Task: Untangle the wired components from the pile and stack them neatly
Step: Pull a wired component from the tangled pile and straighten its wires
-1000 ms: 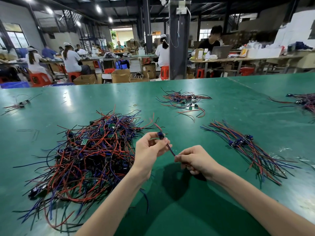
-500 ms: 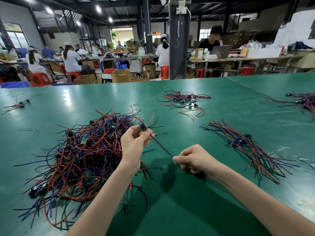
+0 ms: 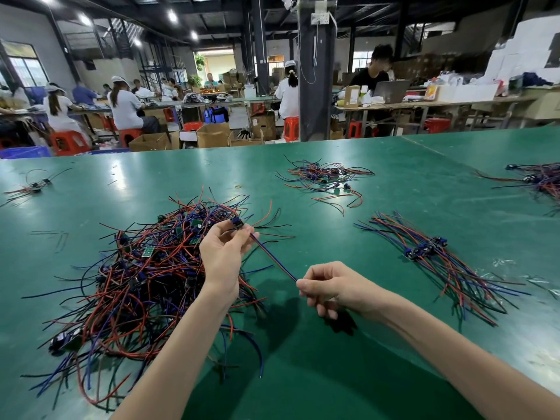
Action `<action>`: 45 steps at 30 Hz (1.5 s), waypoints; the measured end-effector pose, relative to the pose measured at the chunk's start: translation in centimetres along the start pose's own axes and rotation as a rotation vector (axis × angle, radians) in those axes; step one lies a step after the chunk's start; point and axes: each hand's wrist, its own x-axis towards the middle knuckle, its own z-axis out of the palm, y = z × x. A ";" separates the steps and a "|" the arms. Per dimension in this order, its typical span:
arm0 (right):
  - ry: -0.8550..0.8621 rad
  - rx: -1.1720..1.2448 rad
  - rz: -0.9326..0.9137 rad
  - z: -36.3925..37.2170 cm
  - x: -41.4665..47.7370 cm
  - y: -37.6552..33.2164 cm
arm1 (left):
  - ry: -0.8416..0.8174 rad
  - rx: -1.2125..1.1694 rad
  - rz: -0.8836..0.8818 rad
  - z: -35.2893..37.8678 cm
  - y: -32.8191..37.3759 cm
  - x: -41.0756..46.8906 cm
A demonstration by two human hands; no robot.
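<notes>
Left hand: clamped on small blue component over tangled red-blue wire pile. Right hand: pinching taut red-blue leads. Draw straight, gently; lay parallel on aligned wire stack, right.

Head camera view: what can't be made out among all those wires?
All in the head view:
- Big tangled pile of red, blue and black wires: the count of parts; overlapping wires bury the lower ones.
- Small blue component: its details, too small and partly under fingertips of the left hand.
- Straight red-and-blue wire pair: its end, inside the right hand.
- Dark wire bunch at far right: cut off by the frame edge.
</notes>
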 end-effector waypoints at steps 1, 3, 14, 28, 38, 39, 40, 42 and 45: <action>-0.018 0.008 -0.023 0.1 -0.1 0.0 | 0.002 0.007 0.002 -0.1 0.0 0.0; -0.022 0.017 -0.110 0.3 -0.2 -0.1 | 0.007 0.013 -0.003 -0.1 -0.1 0.2; 0.061 -0.021 -0.305 0.3 -0.7 -0.8 | 0.002 -0.084 -0.127 -0.3 -0.8 0.7; 0.051 -0.063 0.007 0.4 -0.3 -0.6 | -0.045 -0.131 -0.189 -0.4 -0.4 0.5; 0.060 -0.099 0.149 -0.5 -0.1 -0.5 | -0.058 -0.108 -0.165 0.1 -0.5 -0.3; 0.007 -0.072 0.117 -0.5 -0.2 -0.5 | -0.052 -0.119 -0.166 0.1 -0.5 -0.2; -0.040 -0.054 0.082 -0.6 -0.4 -0.5 | -0.047 -0.127 -0.167 0.0 -0.4 -0.1; -0.089 -0.049 0.030 -0.7 -0.4 -0.5 | -0.047 -0.132 -0.166 -0.1 -0.4 0.0; -0.107 -0.052 0.029 -0.9 -0.3 -0.2 | -0.065 -0.125 -0.156 0.1 -0.5 -0.2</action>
